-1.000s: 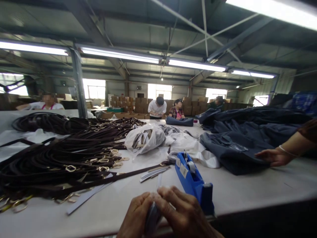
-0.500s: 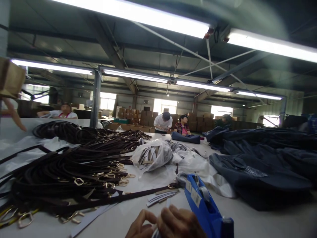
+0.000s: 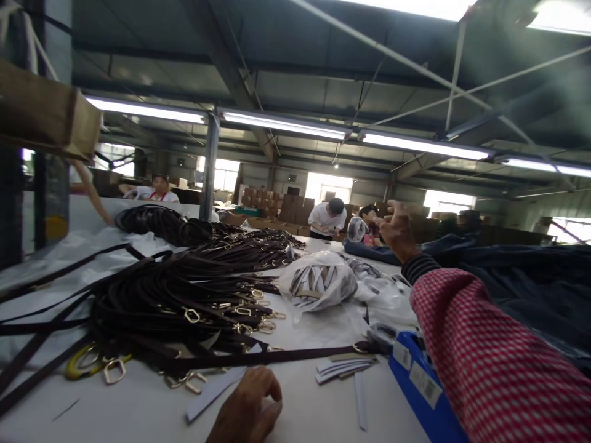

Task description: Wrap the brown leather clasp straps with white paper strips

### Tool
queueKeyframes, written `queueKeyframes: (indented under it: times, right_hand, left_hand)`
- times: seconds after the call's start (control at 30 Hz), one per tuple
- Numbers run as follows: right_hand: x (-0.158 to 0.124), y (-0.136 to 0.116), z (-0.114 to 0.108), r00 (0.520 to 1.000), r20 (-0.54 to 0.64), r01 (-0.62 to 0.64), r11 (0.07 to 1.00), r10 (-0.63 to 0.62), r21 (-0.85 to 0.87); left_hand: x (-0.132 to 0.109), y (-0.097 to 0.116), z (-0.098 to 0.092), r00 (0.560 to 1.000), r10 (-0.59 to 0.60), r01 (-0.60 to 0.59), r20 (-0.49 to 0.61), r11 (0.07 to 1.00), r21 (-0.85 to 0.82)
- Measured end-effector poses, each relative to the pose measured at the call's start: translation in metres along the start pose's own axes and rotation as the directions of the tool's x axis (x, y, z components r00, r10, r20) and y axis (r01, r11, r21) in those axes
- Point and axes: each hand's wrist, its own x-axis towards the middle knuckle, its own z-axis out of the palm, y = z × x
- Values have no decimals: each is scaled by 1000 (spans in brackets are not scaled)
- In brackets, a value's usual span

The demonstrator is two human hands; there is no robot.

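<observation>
My right hand (image 3: 398, 232) is stretched forward over the table, its fingers spread. Just left of its fingertips, a crumpled ball of clear plastic (image 3: 357, 229) appears in mid-air, apart from them. Low in the view, my left hand (image 3: 253, 403) is loosely curled above the white tabletop, thumb and forefinger apart and nothing visible between them. Close to it lies a pale flat strip (image 3: 215, 394). More short strips (image 3: 344, 367) are stacked to its right. My right sleeve partly covers a blue tape dispenser (image 3: 418, 381).
Dark straps with gold buckles (image 3: 184, 295) are heaped on the left. A clear bag of strips (image 3: 318, 277) sits mid-table. Dark blue fabric (image 3: 521, 295) is piled at right. A cardboard box (image 3: 50, 111) hangs at upper left. Co-workers are across the table.
My hands were together at the front edge around something greyish. The right hand has since swung up and forward, while the left stayed low. The view has turned.
</observation>
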Motion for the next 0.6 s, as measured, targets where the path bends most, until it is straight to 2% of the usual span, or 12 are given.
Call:
queueKeyframes:
  times: [0.07,0.1,0.13,0.17,0.23,0.3,0.4,0.5,0.6]
  right_hand:
    - [-18,-7,18,985,167,39,999,-41,13]
    - [-36,-11,30,952,294,83,996,-88,30]
    - [-58,-15,44,895,424,127,990,-139,56]
    - [-84,-19,58,819,543,167,982,-186,84]
    - [-135,-28,86,683,687,228,966,-247,121]
    - [-179,-37,109,611,740,260,955,-280,146]
    - [-214,-51,130,560,763,281,940,-324,194]
    - [-217,-59,139,543,755,284,926,-368,248]
    - [-210,-62,138,542,739,269,916,-399,297]
  left_hand:
    - [0,-8,4,1000,13,-13,1,998,54]
    - [-1,-9,6,1000,23,-24,5,997,72]
    - [-2,-9,7,999,47,-48,11,995,91]
    - [-4,-8,8,996,86,-88,26,989,116]
    - [-7,-3,9,983,162,-176,85,966,189]
    - [-10,4,11,964,212,-251,161,926,281]
    - [-14,13,12,950,233,-299,210,873,385]
    - [-16,15,8,960,239,-279,146,870,406]
    - [-10,13,-6,963,271,-234,-14,855,463]
